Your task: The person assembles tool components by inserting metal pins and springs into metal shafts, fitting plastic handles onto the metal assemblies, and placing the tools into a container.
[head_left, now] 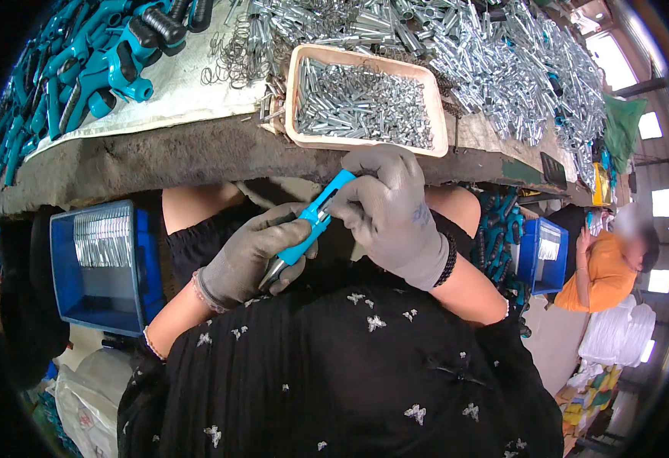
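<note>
A slim teal tool body (315, 217) with a bare metal part along it lies slantwise over my lap, its upper end pointing away to the right. My left hand (262, 248), in a grey glove, is closed round its lower half. A flat metal end sticks out below those fingers. My right hand (392, 210), gloved too, has its thumb and fingers pinched against the tool's upper part. Whatever lies between those fingertips is hidden.
On the bench before me a cream tray (298, 99) holds many small metal pins. Loose springs (231, 57) and heaped metal parts (495, 69) surround it. Teal tool bodies (94, 69) pile up left. Blue crates (98, 294) flank my legs; a person in orange (605, 267) sits right.
</note>
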`<state>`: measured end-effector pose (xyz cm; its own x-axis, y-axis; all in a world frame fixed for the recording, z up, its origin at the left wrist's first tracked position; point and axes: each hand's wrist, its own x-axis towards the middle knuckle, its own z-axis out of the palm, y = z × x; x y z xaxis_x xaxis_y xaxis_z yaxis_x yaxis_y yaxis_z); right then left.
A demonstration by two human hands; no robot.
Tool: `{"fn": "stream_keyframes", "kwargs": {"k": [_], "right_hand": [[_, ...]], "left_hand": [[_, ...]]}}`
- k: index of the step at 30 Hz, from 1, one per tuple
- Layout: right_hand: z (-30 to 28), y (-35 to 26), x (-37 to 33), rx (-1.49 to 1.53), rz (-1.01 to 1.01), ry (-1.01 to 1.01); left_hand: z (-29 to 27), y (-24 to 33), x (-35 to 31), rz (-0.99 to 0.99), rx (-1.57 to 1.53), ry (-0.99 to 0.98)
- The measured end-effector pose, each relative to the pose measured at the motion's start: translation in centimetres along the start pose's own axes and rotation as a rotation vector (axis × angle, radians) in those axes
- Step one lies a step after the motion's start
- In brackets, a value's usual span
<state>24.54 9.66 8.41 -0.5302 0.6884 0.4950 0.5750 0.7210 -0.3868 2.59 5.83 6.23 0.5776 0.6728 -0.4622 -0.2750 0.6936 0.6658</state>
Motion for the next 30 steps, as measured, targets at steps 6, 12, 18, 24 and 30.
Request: {"fn": "stream_keyframes", "kwargs": {"k": [6, 12, 18, 24, 30], "right_hand": [[1.4, -0.4, -1.5, -0.168, -0.078, 0.087], [0.0, -0.1, -1.6, 0.347, 0.081, -0.002], [-1.2, 1.5, -1.0, 0.551, 0.256, -0.253], [-7.9, 7.4, 3.3, -0.160, 0.085, -0.059], [-6.6, 9.0, 5.2, -0.220, 0.249, -0.453]], "left_hand": [[-0.4, -0.8, 0.3, 0.013, 0.052, -0.043], [-0.5, -1.2, -0.2, 0.082, 0.065, -0.149], [-0.2, -0.5, 0.0, 0.051, 0.173, -0.170], [-0.1, -0.4, -0.2, 0.311, 0.074, -0.170], [1.5, 1.3, 0.9, 0.322, 0.200, -0.081]]}}
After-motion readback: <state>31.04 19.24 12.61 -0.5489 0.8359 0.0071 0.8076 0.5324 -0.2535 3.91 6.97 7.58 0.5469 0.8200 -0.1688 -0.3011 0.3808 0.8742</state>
